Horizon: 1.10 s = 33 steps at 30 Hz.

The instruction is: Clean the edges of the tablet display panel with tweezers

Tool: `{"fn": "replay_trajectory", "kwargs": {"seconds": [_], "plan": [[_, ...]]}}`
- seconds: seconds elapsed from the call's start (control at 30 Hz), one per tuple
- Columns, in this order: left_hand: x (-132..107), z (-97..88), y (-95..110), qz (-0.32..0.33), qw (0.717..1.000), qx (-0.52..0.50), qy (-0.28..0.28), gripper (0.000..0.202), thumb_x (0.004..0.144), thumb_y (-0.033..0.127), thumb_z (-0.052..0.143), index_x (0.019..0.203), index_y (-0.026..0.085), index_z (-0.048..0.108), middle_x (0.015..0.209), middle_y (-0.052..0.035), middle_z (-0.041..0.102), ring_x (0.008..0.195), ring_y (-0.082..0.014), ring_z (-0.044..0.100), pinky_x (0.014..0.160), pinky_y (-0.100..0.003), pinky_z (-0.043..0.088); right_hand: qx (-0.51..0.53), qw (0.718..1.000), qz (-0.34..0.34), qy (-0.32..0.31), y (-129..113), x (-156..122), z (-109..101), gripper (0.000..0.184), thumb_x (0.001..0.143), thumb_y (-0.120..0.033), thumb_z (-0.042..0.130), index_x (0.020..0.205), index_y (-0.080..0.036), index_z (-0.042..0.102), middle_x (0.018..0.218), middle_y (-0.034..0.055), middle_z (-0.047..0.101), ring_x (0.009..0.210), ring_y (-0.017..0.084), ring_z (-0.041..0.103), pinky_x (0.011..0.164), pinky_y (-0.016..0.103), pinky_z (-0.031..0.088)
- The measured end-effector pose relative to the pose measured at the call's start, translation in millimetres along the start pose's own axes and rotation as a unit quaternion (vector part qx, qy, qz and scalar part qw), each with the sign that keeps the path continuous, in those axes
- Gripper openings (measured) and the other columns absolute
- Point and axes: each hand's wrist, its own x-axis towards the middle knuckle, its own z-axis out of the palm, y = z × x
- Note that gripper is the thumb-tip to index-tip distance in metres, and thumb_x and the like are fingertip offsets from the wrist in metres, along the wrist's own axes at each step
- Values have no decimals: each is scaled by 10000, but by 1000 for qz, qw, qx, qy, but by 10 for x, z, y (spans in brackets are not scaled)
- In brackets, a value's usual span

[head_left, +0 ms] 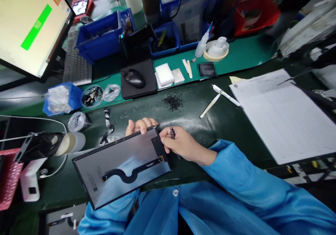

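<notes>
A grey display panel (115, 161) with a black curved flex cable (131, 173) on its back is held tilted above the dark bench. My left hand (140, 125) grips its far edge from behind, fingers curled over the rim. My right hand (181, 144) is closed in a pinch at the panel's right corner, next to a black patch, and holds a small dark tool (172, 133) that looks like tweezers. Both arms wear blue sleeves.
A pile of tiny black bits (173, 102) lies ahead, with a white pen (225, 95) and a stick (210, 105). A paper form (283, 112) lies right. A mouse (134, 78), blue bins (99, 35) and a monitor (31, 25) stand behind; a tape roll (65, 143) is on the left.
</notes>
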Motion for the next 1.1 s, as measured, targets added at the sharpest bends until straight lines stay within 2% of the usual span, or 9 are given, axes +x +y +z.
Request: {"fn": "replay_trajectory", "kwargs": {"seconds": [0.2, 0.33, 0.4, 0.5, 0.67, 0.9, 1.1], "plan": [[-1, 18, -4, 1, 1000, 7, 7, 693, 1019, 617, 496, 527, 155, 337, 573, -28, 316, 733, -174, 516, 842, -329, 481, 3, 1000, 2, 1, 24, 11, 5, 132, 643, -163, 648, 666, -293, 641, 554, -2, 650, 562, 196, 572, 577, 333, 448], [4, 57, 17, 1, 999, 19, 35, 679, 1032, 602, 437, 526, 166, 314, 567, -27, 285, 713, -181, 500, 820, -342, 482, -4, 1000, -5, -16, 33, 12, -10, 23, 715, -266, 632, 699, -260, 649, 533, -24, 648, 505, 162, 515, 519, 299, 387], [6, 62, 19, -2, 999, 23, 38, 672, 1032, 603, 426, 528, 169, 323, 568, -27, 288, 707, -182, 491, 815, -346, 480, -1, 1000, -7, -14, 30, 15, -12, 76, 737, -301, 611, 709, -240, 647, 516, -43, 631, 472, 138, 473, 497, 282, 346], [6, 52, 7, -7, 999, 36, 28, 681, 1021, 621, 441, 523, 171, 333, 565, -29, 290, 712, -186, 483, 824, -356, 473, 16, 1000, -3, -3, 21, 23, -3, 63, 671, -273, 597, 680, -224, 635, 493, -59, 610, 471, 123, 478, 513, 271, 346], [0, 40, 1, -7, 998, 56, 41, 698, 1020, 642, 408, 513, 173, 306, 558, -31, 268, 701, -193, 457, 829, -378, 465, 44, 999, 8, -2, 15, 27, 15, 113, 577, -235, 573, 670, -219, 635, 493, -61, 620, 506, 138, 547, 544, 266, 379], [0, 69, 29, -13, 997, 52, 59, 686, 1030, 633, 382, 524, 175, 307, 570, -30, 279, 719, -197, 481, 838, -374, 471, 29, 1000, 11, -4, 7, 14, 3, 98, 692, -282, 604, 727, -209, 660, 495, -53, 614, 425, 107, 398, 461, 264, 273], [-12, 91, -27, 14, 998, 22, 58, 672, 1057, 571, 378, 519, 169, 345, 568, -25, 294, 704, -174, 503, 815, -340, 479, 46, 998, 30, 20, 60, 29, 23, 142, 552, -226, 559, 670, -222, 637, 486, -60, 597, 431, 107, 404, 451, 249, 258]]}}
